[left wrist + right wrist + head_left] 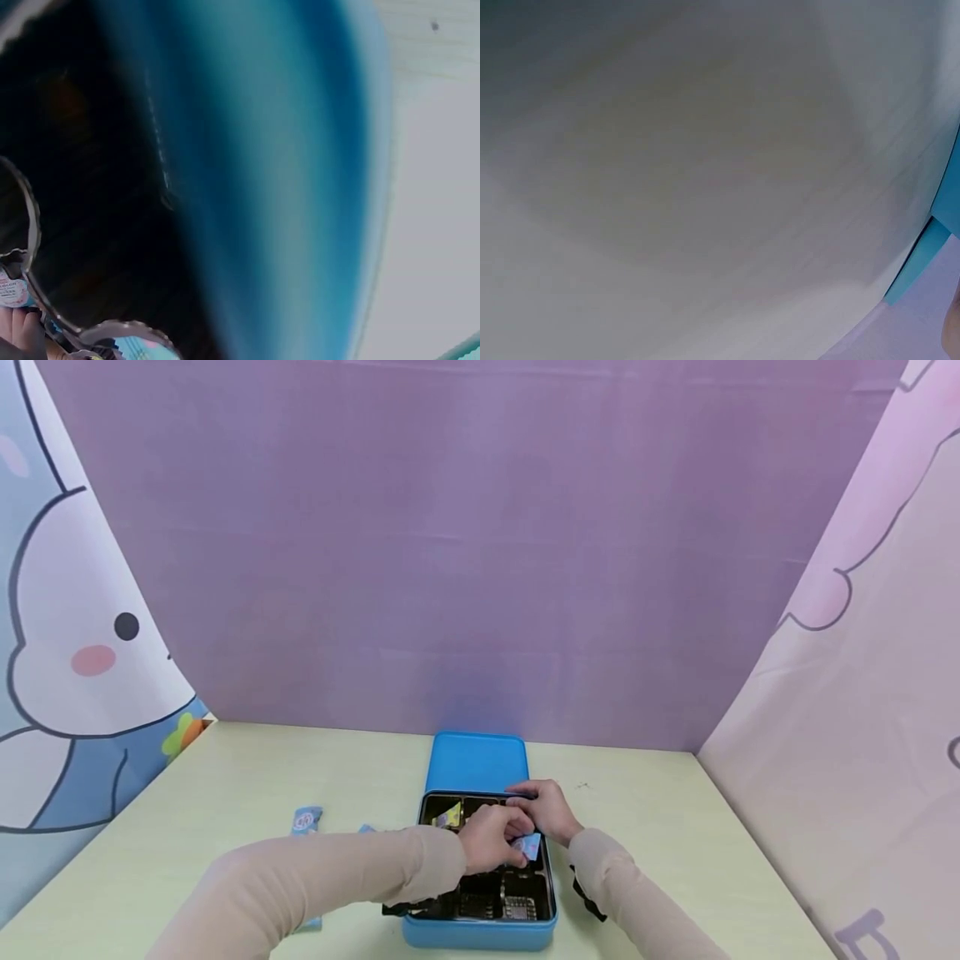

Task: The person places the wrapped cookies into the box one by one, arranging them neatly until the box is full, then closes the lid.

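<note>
An open blue tin (480, 935) with a black compartment tray (489, 900) sits near the table's front edge, both hands over it. My left hand (491, 842) reaches in from the left, its fingers curled on a small blue and pink packet (529, 846) above the tray's right side. My right hand (546, 807) lies over the tray's far right corner, fingers stretched left along the rim. A yellow packet (448, 817) lies in the far left compartment. The left wrist view shows blurred blue tin wall (285, 180), dark tray and a packet (10, 289) by a fingertip.
The tin's blue lid (477, 762) lies flat just behind it. Two more blue packets (306, 820) lie on the pale green table (675, 827) to the left. Purple and cartoon-print cloth walls close in the table on three sides. The right wrist view is a blur of tabletop.
</note>
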